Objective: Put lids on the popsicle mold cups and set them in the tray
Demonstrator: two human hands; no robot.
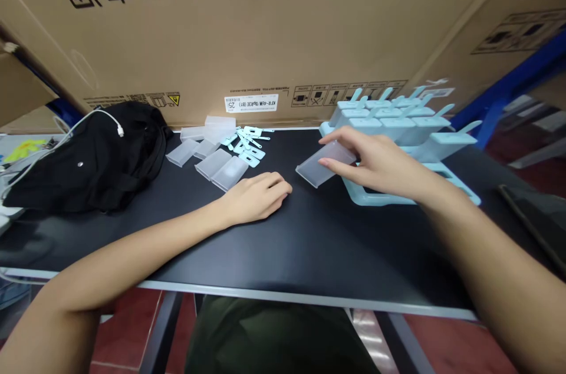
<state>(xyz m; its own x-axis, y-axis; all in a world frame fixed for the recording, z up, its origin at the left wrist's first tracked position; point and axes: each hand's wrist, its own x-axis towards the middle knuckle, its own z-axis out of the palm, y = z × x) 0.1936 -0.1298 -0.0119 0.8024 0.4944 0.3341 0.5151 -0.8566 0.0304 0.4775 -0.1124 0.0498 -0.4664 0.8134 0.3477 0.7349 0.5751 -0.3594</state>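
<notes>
Between the thumb and fingers of my right hand (375,161) is a translucent popsicle mold sleeve (316,167), tilted above the black table. Just behind and beneath that hand stands a light blue popsicle mold rack (380,200), holding several light blue molds (367,126) with stick handles pointing up. One mold (453,144) at its right end leans outward. My left hand (256,197) rests on the table with its fingers curled in; nothing shows in it. Beyond it lie several loose translucent sleeves (216,164) and a pile of light blue popsicle sticks (250,144).
A large cardboard box (265,38) stands along the table's back edge. On the left are a black bag (97,156) and a white cable (88,117). A dark flat device (537,220) lies at the right. Blue frame posts (499,102) rise behind.
</notes>
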